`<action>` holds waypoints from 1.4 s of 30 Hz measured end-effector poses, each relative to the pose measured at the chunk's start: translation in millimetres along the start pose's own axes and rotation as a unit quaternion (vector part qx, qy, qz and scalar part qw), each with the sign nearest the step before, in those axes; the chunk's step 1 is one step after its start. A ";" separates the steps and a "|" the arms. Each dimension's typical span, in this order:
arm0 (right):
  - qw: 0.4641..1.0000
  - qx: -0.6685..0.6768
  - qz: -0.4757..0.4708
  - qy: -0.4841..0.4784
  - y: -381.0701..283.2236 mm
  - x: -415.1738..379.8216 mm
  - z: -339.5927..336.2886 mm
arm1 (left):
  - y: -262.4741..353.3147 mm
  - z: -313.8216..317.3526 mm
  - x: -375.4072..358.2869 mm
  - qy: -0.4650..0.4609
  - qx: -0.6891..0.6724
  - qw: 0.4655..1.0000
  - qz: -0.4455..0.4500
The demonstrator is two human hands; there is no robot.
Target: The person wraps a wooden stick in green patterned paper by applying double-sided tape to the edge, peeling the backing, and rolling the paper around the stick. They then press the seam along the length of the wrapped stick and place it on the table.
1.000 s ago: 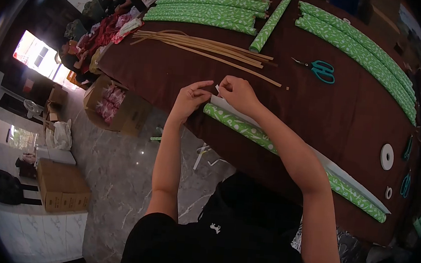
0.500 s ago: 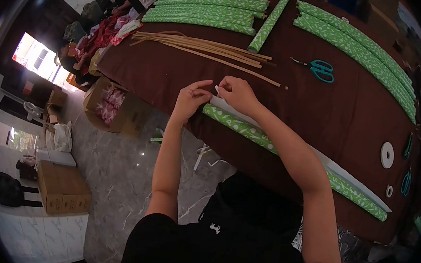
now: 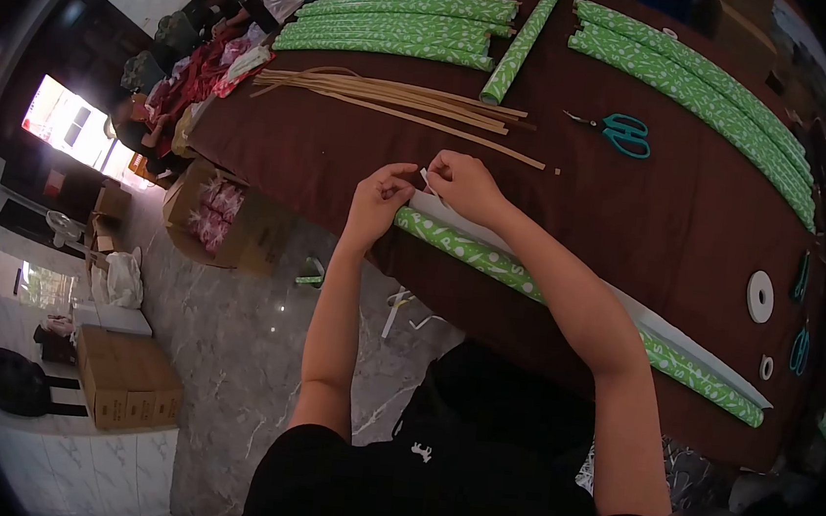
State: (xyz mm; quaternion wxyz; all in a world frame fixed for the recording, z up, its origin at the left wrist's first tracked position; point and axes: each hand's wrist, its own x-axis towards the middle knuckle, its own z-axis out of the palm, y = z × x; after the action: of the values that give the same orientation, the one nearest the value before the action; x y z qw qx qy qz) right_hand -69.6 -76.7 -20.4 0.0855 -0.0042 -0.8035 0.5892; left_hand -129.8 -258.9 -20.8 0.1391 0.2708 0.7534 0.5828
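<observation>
A roll of green patterned wrapping paper (image 3: 472, 251) lies along the near edge of the brown-covered table, its white underside showing as a loose flap on the far side. My left hand (image 3: 378, 204) pinches the paper at the roll's left end, thumb and fingertips closed. Just beside it, my right hand (image 3: 463, 186) is closed in a pinch on a small white strip (image 3: 425, 176) over that same end; whether the strip is tape or backing is too small to tell. My right forearm crosses above the roll and hides part of it.
Wrapped green rolls (image 3: 394, 28) lie at the back left, more rolls (image 3: 702, 97) at the back right. Tan flat strips (image 3: 397, 99) and teal scissors (image 3: 625, 136) rest mid-table. A white tape roll (image 3: 760, 296) lies right. A cardboard box (image 3: 258, 235) stands on the floor.
Both hands stay at the left end of the roll in nearly the same pinch. The whole view has shifted slightly; little else differs.
</observation>
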 end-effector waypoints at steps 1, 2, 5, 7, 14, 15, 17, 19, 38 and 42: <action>1.000 0.007 0.001 -0.002 -0.2 -0.2 -0.4 | 1.1 -0.5 0.2 0.000 0.000 1.000 0.000; 1.000 0.014 0.003 -0.003 -0.3 -0.3 -0.6 | 2.1 -1.1 0.4 -0.008 -0.022 1.000 -0.011; 1.000 0.026 -0.004 0.000 0.3 -0.1 -0.2 | 8.2 -5.1 2.7 -0.020 -0.063 0.996 -0.064; 1.000 0.002 -0.013 0.008 0.9 0.0 0.6 | 14.1 -8.7 6.8 -0.026 -0.082 0.991 -0.107; 0.999 -0.028 0.020 0.009 -6.2 -0.6 -7.0 | 15.7 24.4 -3.9 0.166 0.112 0.974 0.104; 0.999 -0.027 0.023 0.014 -4.5 0.4 -8.9 | 25.2 37.1 -15.8 0.199 0.186 0.946 0.177; 1.000 -0.004 0.014 0.013 1.1 6.1 -14.3 | 41.6 69.1 -41.7 0.121 0.248 0.927 0.254; 0.999 0.016 0.026 0.011 2.7 11.4 -26.5 | 45.3 101.7 -62.5 0.059 0.267 0.903 0.331; 0.983 0.174 0.054 0.024 -53.5 -2.7 -115.9 | 57.1 190.2 -97.8 -0.123 0.213 0.902 0.354; 0.979 0.192 -0.014 0.063 -66.5 -16.3 -165.2 | 66.1 185.2 -95.6 -0.143 0.195 0.902 0.358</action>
State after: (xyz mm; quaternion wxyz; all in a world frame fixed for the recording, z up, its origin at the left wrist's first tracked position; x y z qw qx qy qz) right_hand -23.8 57.5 88.5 0.1437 -0.0138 -0.6685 0.7296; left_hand 61.7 -153.2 -20.2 -0.0278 0.6245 0.6765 0.3893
